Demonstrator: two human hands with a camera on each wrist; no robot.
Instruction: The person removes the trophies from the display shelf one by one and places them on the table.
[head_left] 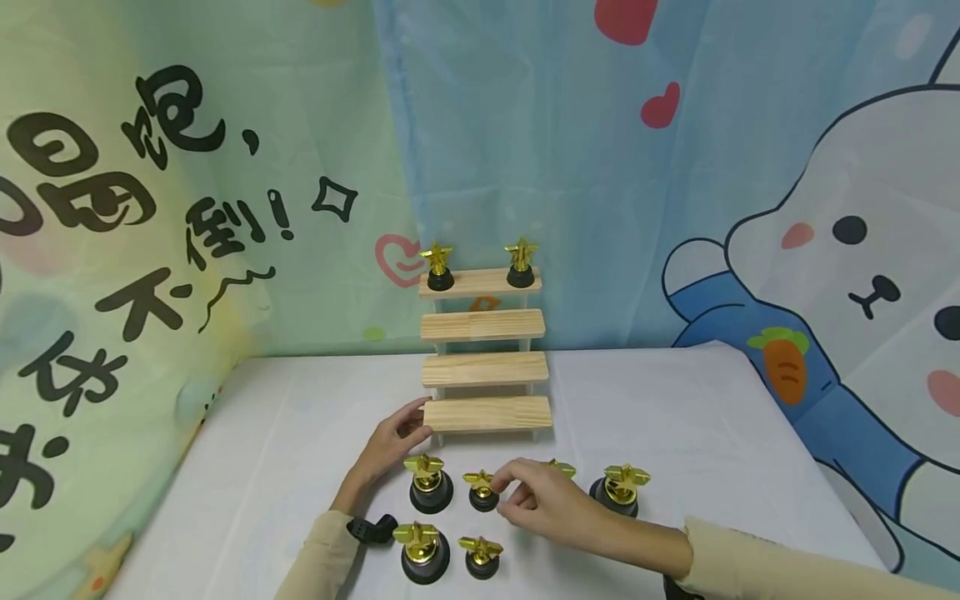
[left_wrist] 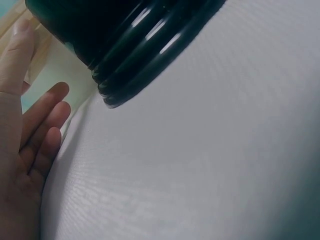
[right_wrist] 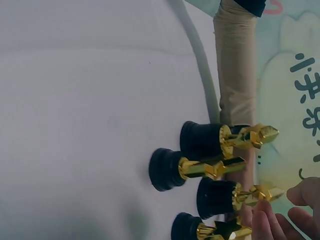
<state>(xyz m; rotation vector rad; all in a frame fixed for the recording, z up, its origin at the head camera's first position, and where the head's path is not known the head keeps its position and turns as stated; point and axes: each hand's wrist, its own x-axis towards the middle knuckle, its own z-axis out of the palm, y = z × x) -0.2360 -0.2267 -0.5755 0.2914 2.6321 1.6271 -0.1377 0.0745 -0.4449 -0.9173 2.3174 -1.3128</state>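
My left hand (head_left: 393,443) holds the left end of the lowest board of a wooden four-tier display stand (head_left: 487,414), thumb at its front edge. In the left wrist view, the thumb (left_wrist: 17,57) lies against the wood and other fingers extend beside it. My right hand (head_left: 551,500) hovers over the table, thumb and index finger parted, fingertips right at the star of a small gold star trophy (head_left: 483,500). In the right wrist view, the fingers (right_wrist: 265,220) are beside that small trophy (right_wrist: 187,230). A larger trophy (head_left: 431,493) stands between the hands.
Two small trophies, one left (head_left: 440,279) and one right (head_left: 521,275), stand on the top tier. Nearer me are a large trophy (head_left: 425,560) and a small one (head_left: 482,562). Another large trophy (head_left: 619,490) stands beyond my right wrist. A printed curtain (head_left: 525,150) hangs behind the white-covered table (head_left: 637,400).
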